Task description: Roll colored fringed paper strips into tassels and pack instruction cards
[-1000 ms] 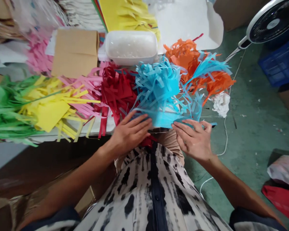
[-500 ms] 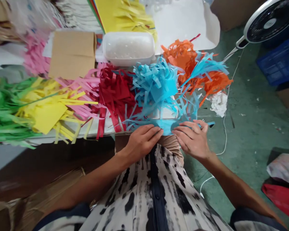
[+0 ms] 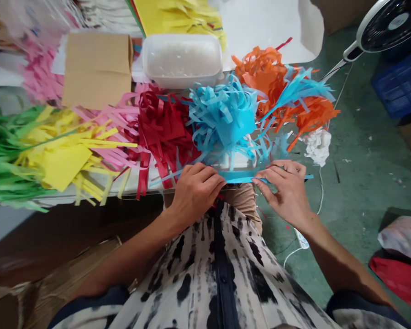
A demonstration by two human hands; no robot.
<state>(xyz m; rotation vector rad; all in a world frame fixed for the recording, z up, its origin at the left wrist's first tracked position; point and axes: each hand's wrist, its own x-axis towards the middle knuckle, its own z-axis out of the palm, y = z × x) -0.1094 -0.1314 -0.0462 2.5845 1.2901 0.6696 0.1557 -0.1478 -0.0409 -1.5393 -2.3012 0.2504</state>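
Both hands grip a piece of blue fringed paper (image 3: 239,176) at the near edge of the table. My left hand (image 3: 193,192) has its fingers curled over the paper's left end. My right hand (image 3: 284,185) pinches the right end, fingers pressed together. The piece now shows as a narrow folded band with thin strips trailing out to the left. Just behind it lies a heap of blue paper strips (image 3: 222,119).
Heaps of cut paper line the table: green (image 3: 3,155), yellow (image 3: 65,160), pink (image 3: 116,123), red (image 3: 160,128), orange (image 3: 270,77). Behind stand a cardboard box (image 3: 96,68) and a translucent plastic tub (image 3: 181,57). A fan (image 3: 387,27) and a white cable (image 3: 320,183) are on the green floor at right.
The blue sheet that lay flat under both hands has been folded or rolled toward me into a narrow band. Both hands went from flat fingers to gripping it.
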